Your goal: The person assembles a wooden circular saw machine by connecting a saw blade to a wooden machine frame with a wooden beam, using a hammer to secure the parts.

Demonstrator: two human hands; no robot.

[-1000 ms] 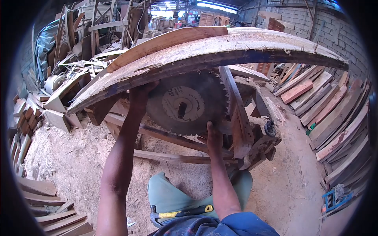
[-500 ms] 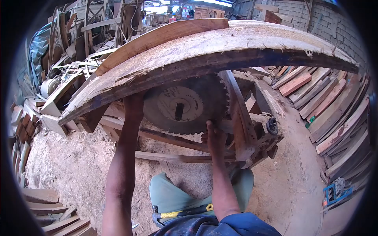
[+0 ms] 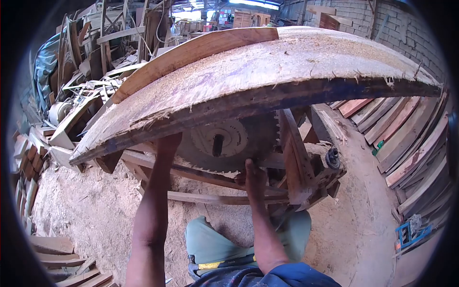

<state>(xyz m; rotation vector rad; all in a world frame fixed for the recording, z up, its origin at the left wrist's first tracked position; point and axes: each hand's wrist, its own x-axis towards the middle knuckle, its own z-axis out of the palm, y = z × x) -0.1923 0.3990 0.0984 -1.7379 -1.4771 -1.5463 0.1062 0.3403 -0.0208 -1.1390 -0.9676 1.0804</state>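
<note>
A large round circular saw blade (image 3: 256, 138) stands upright beneath the wooden tabletop (image 3: 267, 79), with its upper part hidden by the tabletop's edge. A dark shaft (image 3: 217, 145) sticks out through the blade's centre. My right hand (image 3: 255, 179) grips the lower right rim, thumb on the near face and fingers mostly out of sight behind and below. My left hand (image 3: 168, 142) reaches up under the tabletop at the blade's left side; its fingers are hidden by the edge and shadow.
A curved board (image 3: 191, 50) lies on the sawdust-covered tabletop. Wooden frame legs (image 3: 297, 158) surround the blade. Stacked planks (image 3: 406, 129) line the right side, near a blue metal tool (image 3: 413, 232). Scrap wood (image 3: 91, 88) is piled left. A hammer (image 3: 210, 265) rests across my lap.
The view has shifted, and the tabletop's edge now covers more of the blade. My right hand has moved slightly left along the blade's lower rim. My left hand stays at the blade's left side.
</note>
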